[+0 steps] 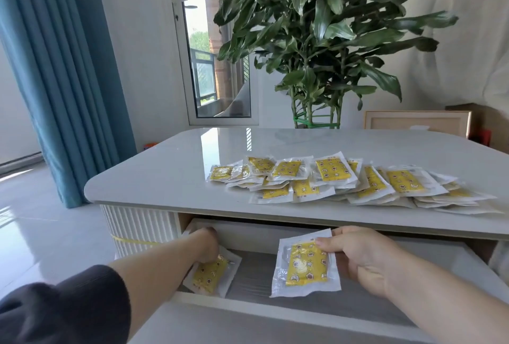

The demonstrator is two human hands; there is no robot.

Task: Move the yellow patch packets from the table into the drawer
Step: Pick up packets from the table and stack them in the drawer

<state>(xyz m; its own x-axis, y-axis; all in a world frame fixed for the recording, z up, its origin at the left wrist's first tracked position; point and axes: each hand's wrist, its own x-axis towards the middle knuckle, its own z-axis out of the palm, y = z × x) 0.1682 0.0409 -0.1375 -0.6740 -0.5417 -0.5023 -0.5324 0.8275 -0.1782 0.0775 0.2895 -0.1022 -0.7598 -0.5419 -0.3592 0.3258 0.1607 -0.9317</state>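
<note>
Several yellow patch packets [344, 181] lie in an overlapping heap on the right half of the white table [165, 170]. Below the tabletop the drawer [248, 313] is pulled out, with a grey lining. My left hand [209, 244] reaches into the drawer's left end, fingers on a packet [210, 275] that rests against the drawer floor. My right hand [363, 258] holds another packet [305, 263] by its right edge, above the middle of the drawer.
A large potted plant [316, 40] stands behind the table. A teal curtain [55, 68] and a glass door [209, 68] are at the left. A wooden frame [418, 122] leans at the back right. Pale tiled floor [41, 233] lies to the left.
</note>
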